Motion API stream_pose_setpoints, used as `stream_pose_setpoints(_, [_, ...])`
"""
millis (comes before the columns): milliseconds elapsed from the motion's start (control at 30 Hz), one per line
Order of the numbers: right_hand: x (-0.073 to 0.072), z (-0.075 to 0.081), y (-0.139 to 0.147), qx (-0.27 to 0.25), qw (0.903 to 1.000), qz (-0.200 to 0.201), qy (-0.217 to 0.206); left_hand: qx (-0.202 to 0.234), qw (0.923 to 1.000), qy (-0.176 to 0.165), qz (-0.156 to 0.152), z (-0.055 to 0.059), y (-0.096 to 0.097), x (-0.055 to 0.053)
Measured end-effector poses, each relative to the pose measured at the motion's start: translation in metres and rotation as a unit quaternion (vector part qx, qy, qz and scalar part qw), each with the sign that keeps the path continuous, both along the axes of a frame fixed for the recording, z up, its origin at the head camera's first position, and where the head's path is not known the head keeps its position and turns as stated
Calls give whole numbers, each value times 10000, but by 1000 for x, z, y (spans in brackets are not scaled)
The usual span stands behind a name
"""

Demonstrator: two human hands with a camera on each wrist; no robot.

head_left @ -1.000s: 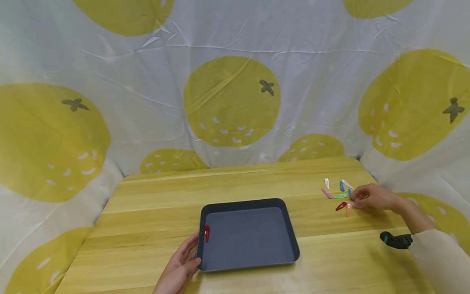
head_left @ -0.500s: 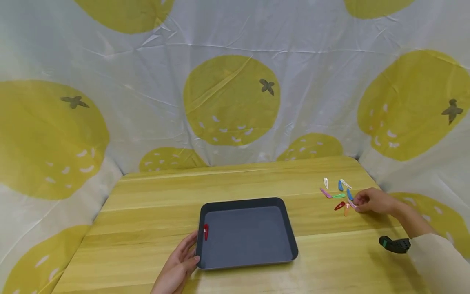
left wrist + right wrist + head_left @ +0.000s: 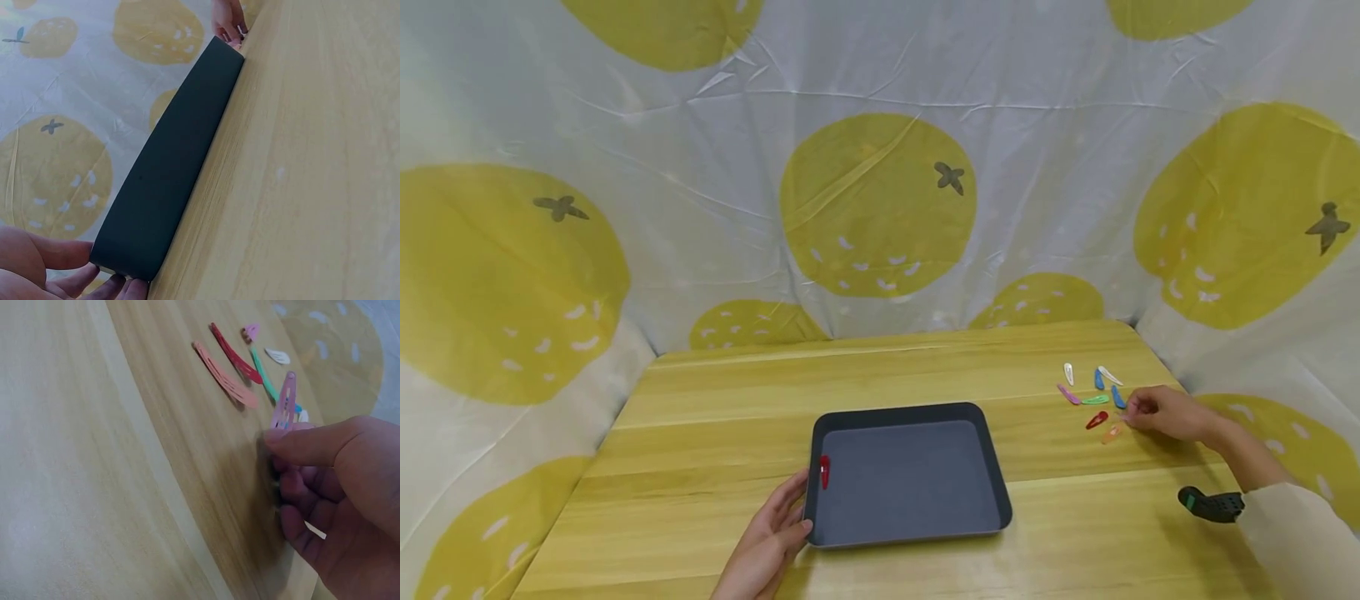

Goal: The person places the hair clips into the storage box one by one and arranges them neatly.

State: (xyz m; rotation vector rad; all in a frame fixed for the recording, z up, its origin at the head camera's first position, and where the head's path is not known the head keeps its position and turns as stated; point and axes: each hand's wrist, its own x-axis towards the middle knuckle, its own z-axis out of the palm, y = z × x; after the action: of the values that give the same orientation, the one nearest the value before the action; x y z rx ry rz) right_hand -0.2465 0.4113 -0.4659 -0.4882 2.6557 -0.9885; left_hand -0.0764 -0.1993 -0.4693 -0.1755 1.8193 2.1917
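Observation:
My right hand (image 3: pixel 1168 414) pinches a pale pink snap hair clip (image 3: pixel 285 403) between thumb and fingers, its narrow end pointing up. Around it on the table lie a red hair clip (image 3: pixel 1097 420), an orange one (image 3: pixel 1111 433), a green one (image 3: pixel 1095 400) and a purple one (image 3: pixel 1068 394), with blue and white ones just beyond. My left hand (image 3: pixel 767 537) grips the near left corner of a dark baking tray (image 3: pixel 992 475), thumb at the rim and fingers against the outer side. Inside the tray, by its left wall, is another red hair clip (image 3: pixel 824 472).
The wooden table (image 3: pixel 722 417) reaches back to a white curtain (image 3: pixel 1037 208) printed with yellow fruit. A black wrist-worn device (image 3: pixel 1210 505) juts out at the right sleeve (image 3: pixel 1296 529), over the table's right side.
The pink hair clip has come into my right hand's fingers, off its place beside the orange one. The orange clip has turned a little. My left hand keeps its hold on the tray.

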Motion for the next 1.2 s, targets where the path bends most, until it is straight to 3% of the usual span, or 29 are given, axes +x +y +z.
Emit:
stream_pose_setpoints(100, [-1,3,-1,-32,10000,-22,57,-8,10000,-25,7,0,0,0])
stream_pose_setpoints(367, [-9,17,-18,-95,9973,-83,720,67,10000,61,-6,2,1,0])
stream_pose_setpoints(600, [-18,27,-41,-402,9977,256,473,166,9999,-24,43,4,5,-2])
stream_pose_setpoints(867, [-23,28,-66,-207,9986,185,458,179,9998,-80,15,4,5,-1])
stream_pose_setpoints(1200, [-26,42,-96,-672,9963,516,133,116,9999,24,60,1,1,1])
